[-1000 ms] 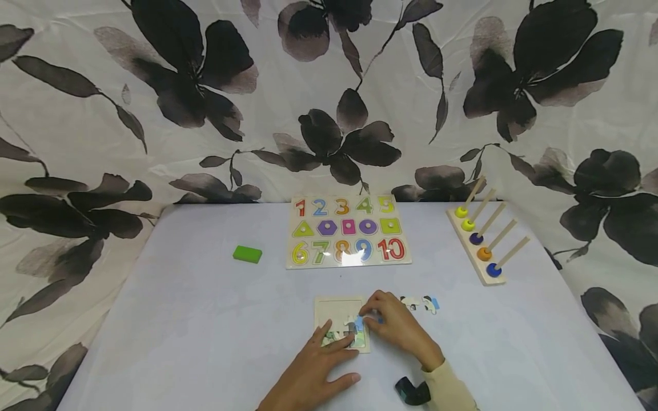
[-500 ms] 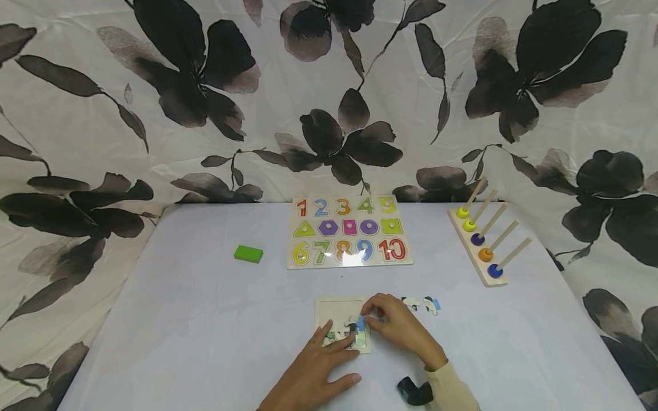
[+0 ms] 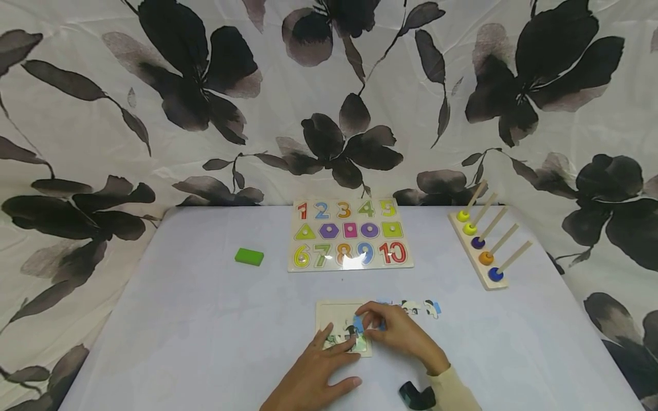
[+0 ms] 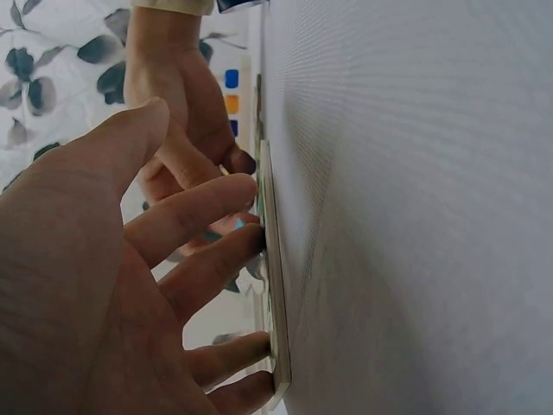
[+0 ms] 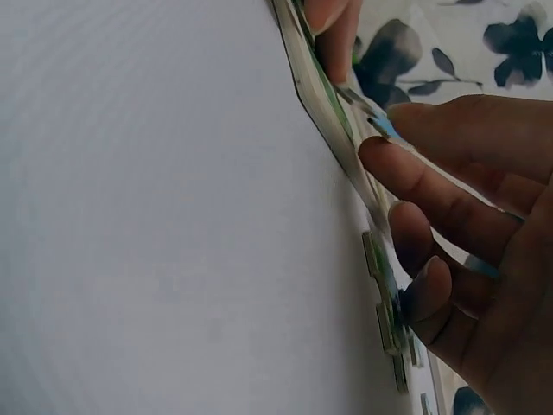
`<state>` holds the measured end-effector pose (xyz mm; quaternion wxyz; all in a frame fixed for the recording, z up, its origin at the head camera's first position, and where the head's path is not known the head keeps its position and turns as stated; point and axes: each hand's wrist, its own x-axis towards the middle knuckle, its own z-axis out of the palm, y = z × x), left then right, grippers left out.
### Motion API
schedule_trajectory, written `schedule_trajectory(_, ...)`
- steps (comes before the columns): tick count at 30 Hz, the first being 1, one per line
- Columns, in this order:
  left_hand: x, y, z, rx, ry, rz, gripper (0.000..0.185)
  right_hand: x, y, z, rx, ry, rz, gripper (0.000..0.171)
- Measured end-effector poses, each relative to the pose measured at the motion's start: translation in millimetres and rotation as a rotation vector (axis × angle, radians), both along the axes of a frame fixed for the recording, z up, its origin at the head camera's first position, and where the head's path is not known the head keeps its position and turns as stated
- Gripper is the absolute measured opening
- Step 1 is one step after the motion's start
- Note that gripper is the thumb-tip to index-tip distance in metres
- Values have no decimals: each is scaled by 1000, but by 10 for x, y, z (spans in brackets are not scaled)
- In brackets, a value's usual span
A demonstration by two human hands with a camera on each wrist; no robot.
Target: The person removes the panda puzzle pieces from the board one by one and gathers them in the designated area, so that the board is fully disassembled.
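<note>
A small wooden jigsaw puzzle tray (image 3: 333,310) lies near the front of the table, its lower part filled with picture pieces. My left hand (image 3: 320,370) is spread over it, and the straight fingertips rest on the tray and its lower pieces. At the tray's right side, my right hand (image 3: 403,337) pinches a blue jigsaw puzzle piece (image 3: 358,324) between thumb and finger. The right wrist view shows this blue piece (image 5: 384,127) tilted against the tray. Loose panda-patterned pieces (image 3: 410,308) lie right of the tray; some are partly hidden behind my right hand.
Behind the tray lies a number and shape board (image 3: 349,244). A green block (image 3: 249,257) is at the left. A wooden peg stand (image 3: 478,251) with coloured beads stands at the back right. Some black object (image 3: 416,395) sits by the right sleeve. Floral cloth hangs behind.
My right hand has shifted slightly left over the tray with the blue piece, uncovering more of a loose piece behind it. The left hand stays on the tray. The head view has tilted slightly.
</note>
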<state>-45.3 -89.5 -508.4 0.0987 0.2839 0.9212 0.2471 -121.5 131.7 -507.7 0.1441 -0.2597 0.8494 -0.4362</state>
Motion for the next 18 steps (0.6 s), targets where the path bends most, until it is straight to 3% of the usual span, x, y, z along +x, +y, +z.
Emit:
schedule_trajectory(11,11,4,-6,5,5,-5,47,0,-89,-41,-18,22,32,30)
schedule_trajectory(18,0,7,18,-4,-44,16,48,8,-107,-25,-4,32,32,35)
